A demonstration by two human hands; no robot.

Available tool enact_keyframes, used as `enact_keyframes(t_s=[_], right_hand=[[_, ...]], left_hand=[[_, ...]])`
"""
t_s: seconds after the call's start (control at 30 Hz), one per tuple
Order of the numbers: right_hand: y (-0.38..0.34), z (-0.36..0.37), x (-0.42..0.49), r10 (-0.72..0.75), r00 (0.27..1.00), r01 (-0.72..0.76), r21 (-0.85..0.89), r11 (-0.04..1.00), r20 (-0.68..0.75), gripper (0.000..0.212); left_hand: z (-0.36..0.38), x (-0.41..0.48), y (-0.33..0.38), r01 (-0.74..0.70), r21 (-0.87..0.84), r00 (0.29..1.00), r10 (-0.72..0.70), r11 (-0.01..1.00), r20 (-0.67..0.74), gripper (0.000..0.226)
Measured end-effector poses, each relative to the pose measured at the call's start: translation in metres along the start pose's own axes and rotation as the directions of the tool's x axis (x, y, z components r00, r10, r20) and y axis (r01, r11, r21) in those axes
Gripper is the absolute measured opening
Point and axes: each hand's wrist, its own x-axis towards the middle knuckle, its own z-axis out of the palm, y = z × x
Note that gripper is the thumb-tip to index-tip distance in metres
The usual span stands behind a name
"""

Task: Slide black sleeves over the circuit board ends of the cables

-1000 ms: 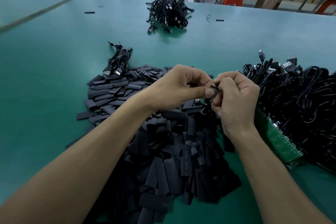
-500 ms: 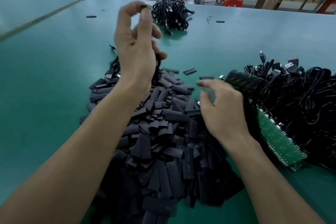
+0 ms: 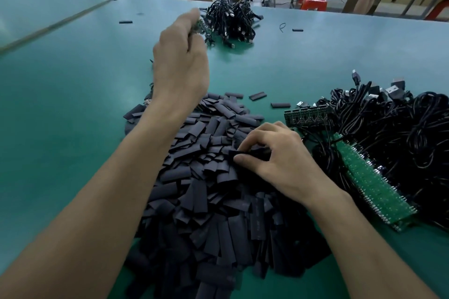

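Hundreds of black sleeves (image 3: 209,201) lay heaped on the green surface (image 3: 68,128), from its near edge toward the middle; the right hand (image 3: 284,162), which half a second before had hovered above the heap with fingers spread, had come down onto the heap's right side and pinched one sleeve (image 3: 243,153) between thumb and curled forefinger; that sleeve lay flat, its long axis roughly along the near edge, its free end pointing toward the left edge; toward the right edge a strip of green circuit boards (image 3: 374,182) ran near to far, touching a tangle of black cables (image 3: 401,138) beyond it; two loose sleeves (image 3: 257,96) lay just past the heap; the left hand (image 3: 181,60), raised before over the heap's far side, had reached farther out, its fingers curled and blurred, so whether they pinched anything could not be told; just beyond them, near the far edge, lay a bundle of cables (image 3: 230,22).
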Motion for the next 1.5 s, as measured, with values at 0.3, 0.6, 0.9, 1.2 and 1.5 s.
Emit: enact_keyframes(t_s=[0.3,0.6,0.9,1.2,1.5], right_hand=[[-0.010,0.004,-0.003,-0.078,0.992,0.068,-0.097,0.993,-0.103,0.034],[-0.014,0.007,-0.005,-0.096,0.991,0.108,-0.134,0.985,0.094,0.055],[-0.007,0.012,-0.003,-0.161,0.941,0.223,0.184,0.957,-0.298,0.009],[-0.002,0.013,-0.001,0.178,0.898,0.035,0.468,0.883,-0.403,0.017],[0.007,0.005,0.003,0.246,0.829,-0.031,0.399,0.917,-0.502,0.031]], left_hand=[[0.009,-0.002,-0.010,0.009,-0.055,0.989,-0.001,0.998,0.149,0.014],[0.010,-0.006,-0.015,-0.029,-0.014,0.978,0.031,0.999,0.207,0.013],[0.013,-0.006,-0.020,-0.010,0.056,0.942,-0.009,0.998,0.336,0.013],[0.013,-0.007,-0.026,0.014,0.151,0.837,-0.094,0.988,0.539,0.004],[0.014,-0.007,-0.028,-0.012,0.198,0.803,-0.108,0.980,0.587,0.009]])
